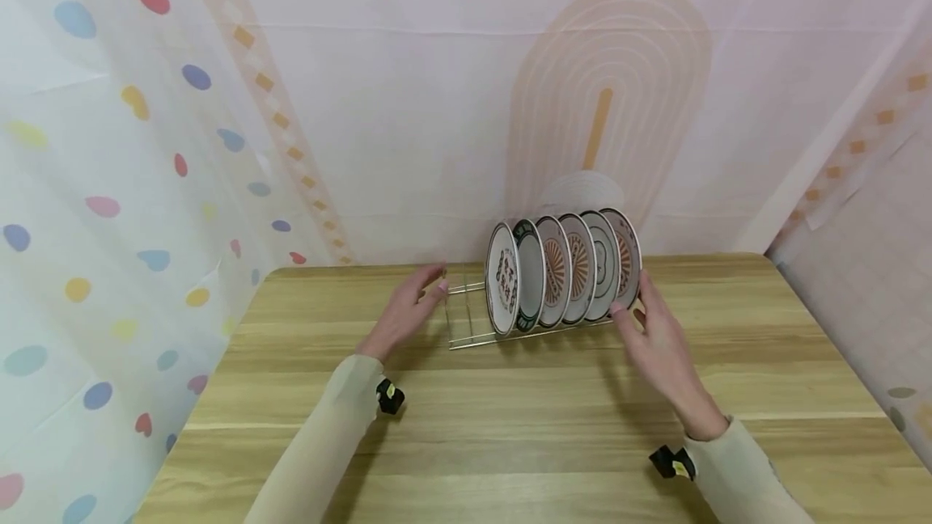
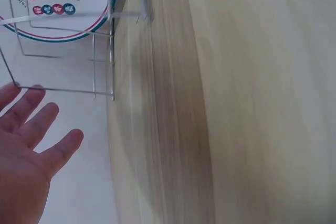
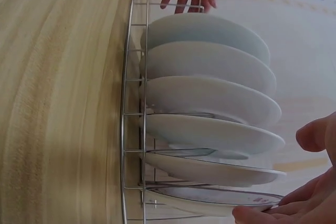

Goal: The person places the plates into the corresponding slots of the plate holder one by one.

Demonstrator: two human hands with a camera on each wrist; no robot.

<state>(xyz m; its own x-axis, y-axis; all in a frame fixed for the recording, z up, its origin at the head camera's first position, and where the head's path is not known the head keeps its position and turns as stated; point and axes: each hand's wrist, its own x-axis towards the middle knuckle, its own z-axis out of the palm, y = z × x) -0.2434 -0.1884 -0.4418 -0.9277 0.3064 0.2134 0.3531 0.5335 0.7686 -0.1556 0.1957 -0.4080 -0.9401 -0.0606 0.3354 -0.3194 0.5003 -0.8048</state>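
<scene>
Several white plates stand on edge in a row in a silver wire dish rack (image 1: 473, 340). Leftmost is a plate with printed characters (image 1: 502, 280); beside it is one with a dark green patterned rim (image 1: 530, 242). My right hand (image 1: 658, 342) is at the rack's right end, its fingers at the outer side of the rightmost plate (image 3: 210, 208). In the right wrist view its thumb (image 3: 312, 134) is spread away from the plates. My left hand (image 1: 409, 306) reaches to the rack's left end, fingers spread, with fingertips (image 2: 35, 92) right at the end wire.
The rack stands on a wood-grain table (image 1: 510, 443), near its back edge. A patterned curtain (image 1: 408, 120) hangs behind and on the left side. A black device (image 1: 390, 396) is strapped at the left wrist, another (image 1: 673, 462) at the right.
</scene>
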